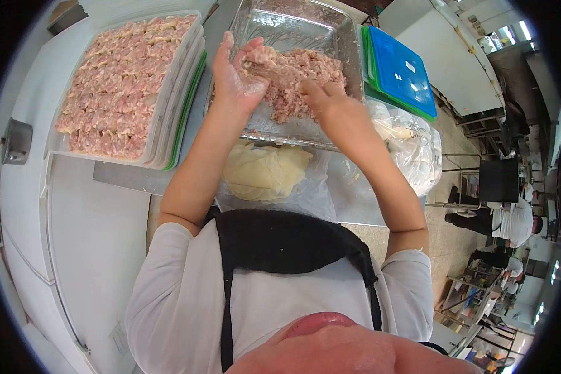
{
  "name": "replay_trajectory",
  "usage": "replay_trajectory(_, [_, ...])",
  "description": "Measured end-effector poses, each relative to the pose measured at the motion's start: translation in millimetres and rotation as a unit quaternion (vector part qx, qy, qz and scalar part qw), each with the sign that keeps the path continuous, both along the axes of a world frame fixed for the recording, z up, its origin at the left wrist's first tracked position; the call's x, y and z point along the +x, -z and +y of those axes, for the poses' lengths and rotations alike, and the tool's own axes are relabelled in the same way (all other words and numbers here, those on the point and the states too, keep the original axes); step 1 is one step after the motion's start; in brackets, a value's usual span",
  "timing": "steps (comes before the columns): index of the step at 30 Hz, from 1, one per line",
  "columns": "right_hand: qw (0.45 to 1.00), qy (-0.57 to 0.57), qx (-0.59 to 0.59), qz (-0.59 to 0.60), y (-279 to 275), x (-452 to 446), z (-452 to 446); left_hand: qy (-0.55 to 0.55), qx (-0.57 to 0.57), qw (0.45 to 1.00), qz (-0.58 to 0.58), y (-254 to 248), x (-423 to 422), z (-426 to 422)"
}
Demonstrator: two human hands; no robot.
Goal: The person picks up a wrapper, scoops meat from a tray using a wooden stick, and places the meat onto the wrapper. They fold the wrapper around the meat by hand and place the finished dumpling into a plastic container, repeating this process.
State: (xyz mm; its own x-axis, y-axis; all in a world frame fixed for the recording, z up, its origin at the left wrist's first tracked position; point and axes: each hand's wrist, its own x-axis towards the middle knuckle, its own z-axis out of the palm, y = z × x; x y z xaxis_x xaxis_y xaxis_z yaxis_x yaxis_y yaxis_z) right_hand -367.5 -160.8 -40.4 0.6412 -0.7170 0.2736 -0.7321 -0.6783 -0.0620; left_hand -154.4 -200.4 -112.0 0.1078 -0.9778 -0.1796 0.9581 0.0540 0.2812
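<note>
My left hand (235, 81) is turned palm up over the metal pan (255, 134), its thumb and fingers around a clump of ground meat (318, 65). Whether a wrapper lies under that clump is hard to see. Flour whitens the palm. Across from it, my right hand (338, 112) has its fingers bent together at the meat. A meat-covered strip runs between the two hands, and what the right fingers grip is hidden. Close to my apron lies a stack of pale yellow dough wrappers (268, 169) on clear plastic.
Stacked plastic trays (121, 93) at left hold rows of filled dumplings. Right of the pan are a blue lid (402, 71) on green ones and a clear plastic bag (411, 146) with white contents. A metal pot (17, 142) is far left. Co-workers (511, 221) stand at right.
</note>
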Motion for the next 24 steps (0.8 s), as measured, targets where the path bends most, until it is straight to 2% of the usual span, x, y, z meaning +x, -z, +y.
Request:
replay_trajectory(3, [0.999, -0.033, -0.03, -0.004, 10.5, -6.1, -19.7, 0.004, -0.029, 0.999, 0.039, -1.3, 6.4, -0.5])
replay_trajectory(5, [0.969, -0.069, 0.085, -0.221, 4.1, -23.7, -28.8, 0.034, -0.113, 0.991, -0.065, -4.9, 10.5, 6.9])
replay_trajectory(6, [0.969, -0.071, 0.083, -0.222, 0.3, -26.6, -28.4, 0.033, -0.115, 0.991, -0.066, -13.3, 11.0, 16.8])
replay_trajectory(8, [0.932, 0.014, 0.272, -0.238, -11.1, -32.5, -18.7, 0.093, -0.189, 0.923, -0.32, -33.4, 9.4, 38.5])
replay_trajectory(9, [0.933, 0.016, 0.27, -0.238, -17.5, -34.8, -13.1, 0.095, -0.191, 0.923, -0.32, -31.6, 11.0, 36.9])
replay_trajectory(10, [0.93, 0.01, 0.299, -0.214, -25.0, -36.6, -7.5, 0.016, -0.218, 0.841, -0.495, -28.2, 14.7, 33.9])
replay_trajectory(11, [0.925, 0.003, 0.328, -0.189, -31.4, -37.9, -1.9, -0.065, -0.235, 0.72, -0.649, -26.6, 16.3, 32.8])
replay_trajectory(12, [0.926, 0.002, 0.328, -0.189, -36.6, -38.6, 4.3, -0.066, -0.235, 0.72, -0.649, -31.9, 15.5, 35.4])
replay_trajectory(14, [0.95, -0.022, 0.27, -0.156, -42.8, -39.5, 14.3, 0.01, -0.307, 0.665, -0.681, -48.7, 15.9, 42.1])
replay_trajectory(15, [0.95, -0.022, 0.269, -0.157, -38.1, -38.6, 15.9, 0.01, -0.308, 0.664, -0.682, -54.5, 17.9, 42.4])
replay_trajectory(17, [0.961, -0.098, 0.193, -0.17, -17.7, -37.7, 17.4, 0.188, -0.285, 0.627, -0.7, -61.4, 24.1, 39.0])
replay_trajectory(18, [0.962, -0.097, 0.191, -0.17, -9.2, -40.5, 14.0, 0.187, -0.286, 0.626, -0.7, -60.8, 25.5, 37.2])
replay_trajectory(20, [0.962, -0.127, 0.195, -0.144, 5.4, -45.2, 1.2, 0.16, -0.322, 0.499, -0.789, -55.4, 25.3, 33.8])
replay_trajectory(24, [0.962, -0.11, 0.201, -0.146, 4.6, -53.7, -13.4, 0.169, -0.242, 0.526, -0.798, -18.3, 14.3, 21.5])
